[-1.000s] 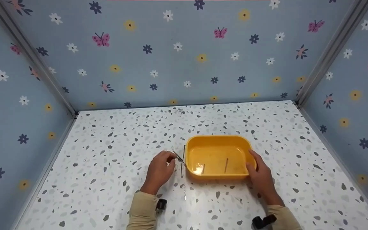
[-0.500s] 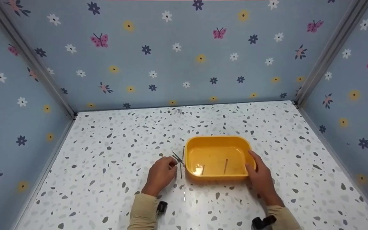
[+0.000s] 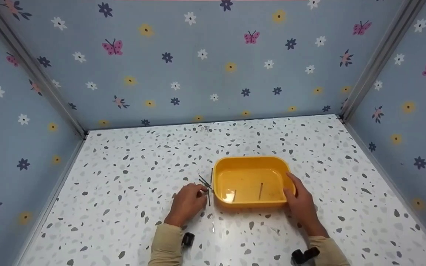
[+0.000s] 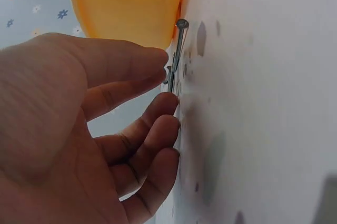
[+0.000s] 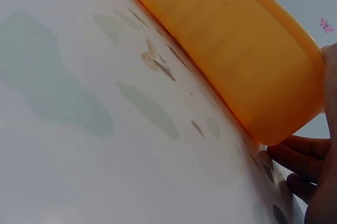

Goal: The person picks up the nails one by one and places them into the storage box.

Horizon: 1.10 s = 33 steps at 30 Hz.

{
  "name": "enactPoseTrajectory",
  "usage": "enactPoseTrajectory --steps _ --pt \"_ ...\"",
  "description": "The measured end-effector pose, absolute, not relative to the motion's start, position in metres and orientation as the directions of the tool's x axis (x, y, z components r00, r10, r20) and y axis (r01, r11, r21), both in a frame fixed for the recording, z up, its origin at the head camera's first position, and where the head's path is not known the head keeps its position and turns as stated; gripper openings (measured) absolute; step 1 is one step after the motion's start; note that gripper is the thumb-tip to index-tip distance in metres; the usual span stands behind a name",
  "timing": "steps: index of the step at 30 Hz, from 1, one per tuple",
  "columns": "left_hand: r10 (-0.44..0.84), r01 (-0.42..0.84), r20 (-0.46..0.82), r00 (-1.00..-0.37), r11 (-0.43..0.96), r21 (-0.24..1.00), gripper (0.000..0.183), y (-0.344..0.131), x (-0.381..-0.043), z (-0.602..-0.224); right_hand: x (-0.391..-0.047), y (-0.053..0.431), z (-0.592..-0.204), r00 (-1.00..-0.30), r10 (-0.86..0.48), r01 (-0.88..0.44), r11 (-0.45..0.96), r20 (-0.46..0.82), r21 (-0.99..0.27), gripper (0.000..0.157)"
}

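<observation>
My left hand point(image 3: 188, 203) is low over the table, left of the yellow plastic tray point(image 3: 252, 159), fingers loosely bent. In the left wrist view, its thumb and index fingertips are beside a nail point(image 4: 181, 37) on the table; I see no clear pinch. Several nails point(image 3: 205, 181) lie crossed against the tray's left side, and one nail point(image 3: 209, 199) lies just right of that hand. Inside the tray are a longer nail point(image 3: 260, 191) and a shorter nail point(image 3: 235, 195). My right hand point(image 3: 301, 207) grips the tray's right end, thumb inside the rim, fingers outside.
The white speckled tabletop point(image 3: 124, 199) extends around the tray. A blue flowered panel point(image 3: 198, 74) closes off the back, with similar panels at left and right. Both wrists carry small black cameras.
My left hand has drawn back slightly toward me, off the crossed nails and close to the near nail. The right hand and tray stay in place. The head view shifts slightly.
</observation>
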<state>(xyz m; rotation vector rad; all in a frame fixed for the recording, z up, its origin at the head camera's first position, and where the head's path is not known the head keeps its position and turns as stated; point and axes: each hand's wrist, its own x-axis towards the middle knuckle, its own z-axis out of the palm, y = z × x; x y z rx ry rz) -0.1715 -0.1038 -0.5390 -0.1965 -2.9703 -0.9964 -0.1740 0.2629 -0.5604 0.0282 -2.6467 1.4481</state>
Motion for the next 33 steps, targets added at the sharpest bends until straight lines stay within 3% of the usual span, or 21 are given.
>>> enactPoseTrajectory --steps 14,24,33 --pt "0.194 0.161 0.0 -0.981 0.812 0.561 0.024 -0.107 -0.172 -0.539 -0.174 0.262 -0.56 -0.993 0.032 -0.076 0.546 0.112 -0.834 0.053" --pt "0.086 0.018 -0.09 -0.992 0.814 0.581 0.038 -0.095 -0.176 -0.54 -0.174 0.261 -0.559 -0.995 0.037 -0.06 0.549 0.096 -0.834 0.053" --pt "0.095 0.046 -0.064 -0.993 0.843 0.537 0.032 -0.093 -0.177 -0.536 -0.174 0.263 -0.559 -0.993 0.043 -0.068 0.544 0.109 -0.836 0.052"
